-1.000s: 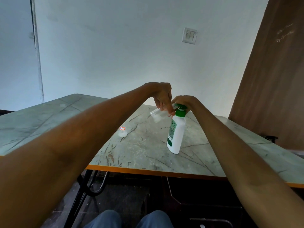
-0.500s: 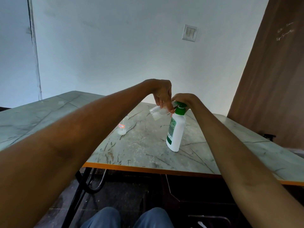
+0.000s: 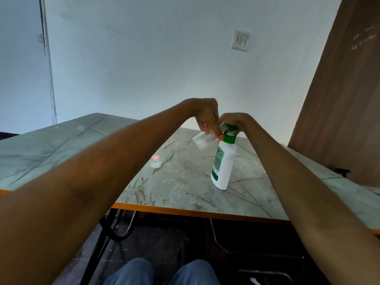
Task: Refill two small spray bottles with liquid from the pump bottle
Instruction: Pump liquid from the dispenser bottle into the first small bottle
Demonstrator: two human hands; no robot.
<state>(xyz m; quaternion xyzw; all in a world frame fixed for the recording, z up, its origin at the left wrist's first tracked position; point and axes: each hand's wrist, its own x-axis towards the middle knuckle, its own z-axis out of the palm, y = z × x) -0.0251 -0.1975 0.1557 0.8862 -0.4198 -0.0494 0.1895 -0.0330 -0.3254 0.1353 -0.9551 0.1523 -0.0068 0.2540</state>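
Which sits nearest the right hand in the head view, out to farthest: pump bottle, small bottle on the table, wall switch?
1. Pump bottle: under the right hand.
2. Small bottle on the table: to the left.
3. Wall switch: up on the wall.

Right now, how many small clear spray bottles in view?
2. One small clear plastic spray bottle is held tilted in the left hand at the green pump; the other is on the marble-patterned table, left of the white pump bottle.

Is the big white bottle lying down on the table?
No, the pump bottle stands upright on the table, with the right hand on its green pump top.
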